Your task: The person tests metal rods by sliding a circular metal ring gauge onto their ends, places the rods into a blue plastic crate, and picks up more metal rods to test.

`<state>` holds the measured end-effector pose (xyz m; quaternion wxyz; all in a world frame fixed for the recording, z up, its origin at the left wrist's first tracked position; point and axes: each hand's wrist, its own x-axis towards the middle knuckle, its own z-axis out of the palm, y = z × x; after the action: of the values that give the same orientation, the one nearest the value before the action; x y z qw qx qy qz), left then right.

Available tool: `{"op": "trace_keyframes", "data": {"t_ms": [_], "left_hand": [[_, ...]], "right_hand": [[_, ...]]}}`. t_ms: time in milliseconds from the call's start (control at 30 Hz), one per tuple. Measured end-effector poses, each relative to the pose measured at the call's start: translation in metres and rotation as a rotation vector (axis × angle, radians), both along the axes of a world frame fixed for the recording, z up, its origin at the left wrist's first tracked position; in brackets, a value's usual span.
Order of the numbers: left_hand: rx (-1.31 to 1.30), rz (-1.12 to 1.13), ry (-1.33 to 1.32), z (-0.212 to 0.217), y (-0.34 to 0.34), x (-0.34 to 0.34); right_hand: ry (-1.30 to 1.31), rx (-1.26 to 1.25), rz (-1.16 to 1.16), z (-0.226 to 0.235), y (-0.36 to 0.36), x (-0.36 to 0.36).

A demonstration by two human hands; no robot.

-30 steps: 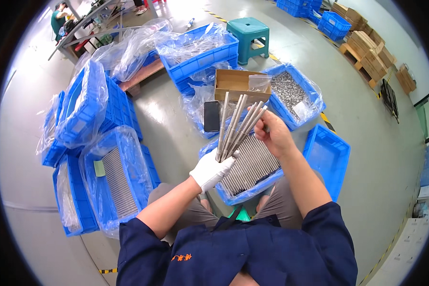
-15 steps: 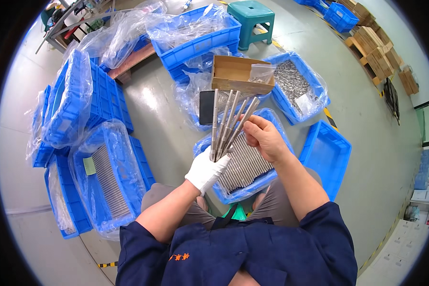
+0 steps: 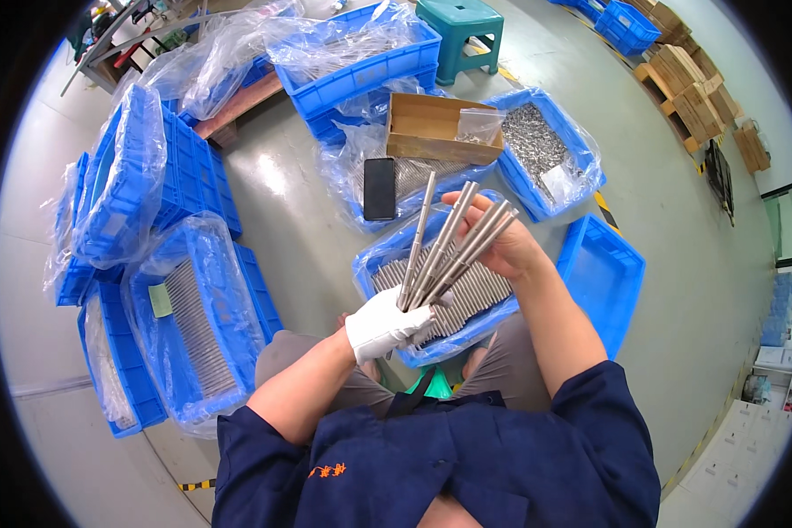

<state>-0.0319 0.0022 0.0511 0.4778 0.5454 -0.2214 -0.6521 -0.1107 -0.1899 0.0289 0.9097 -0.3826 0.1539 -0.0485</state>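
Note:
My left hand (image 3: 383,329), in a white glove, grips several shiny metal rods (image 3: 456,239) by their lower ends. They fan out upward, with one leaning apart on the left. My bare right hand (image 3: 512,250) is behind the upper part of the bundle, its fingers curled against the rods on the right and partly hidden by them. Below both hands, between my knees, a plastic-lined blue crate (image 3: 363,273) holds rows of similar rods (image 3: 479,304).
Beyond that crate lie a black phone (image 3: 379,188) and an open cardboard box (image 3: 431,144) on another lined crate. A crate of small metal pieces (image 3: 535,141) stands far right of them, a blue crate (image 3: 609,286) at right. Stacked crates (image 3: 180,167) rise at left; a green stool (image 3: 459,37) stands behind.
The rods have tilted to the right and spread, leaving one apart at left. My right hand has moved slightly right and down, from their front ends to behind them.

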Motion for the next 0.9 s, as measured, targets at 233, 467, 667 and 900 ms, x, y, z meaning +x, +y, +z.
{"op": "trace_keyframes", "data": {"t_ms": [233,467,667,900], "left_hand": [[-0.018,-0.080,0.101,-0.006,0.000,-0.005],[-0.068,-0.126,0.052,-0.010,0.006,-0.003],[-0.069,0.043,-0.012,-0.016,0.004,-0.003],[-0.171,0.369,0.444,-0.039,0.001,0.010]], "right_hand": [[-0.049,-0.115,0.094,-0.001,0.002,-0.006],[-0.173,-0.068,-0.300,0.013,-0.013,-0.012],[-0.258,-0.435,-0.936,0.033,-0.052,-0.038],[-0.431,-1.692,-0.317,0.010,0.054,-0.008]]}}
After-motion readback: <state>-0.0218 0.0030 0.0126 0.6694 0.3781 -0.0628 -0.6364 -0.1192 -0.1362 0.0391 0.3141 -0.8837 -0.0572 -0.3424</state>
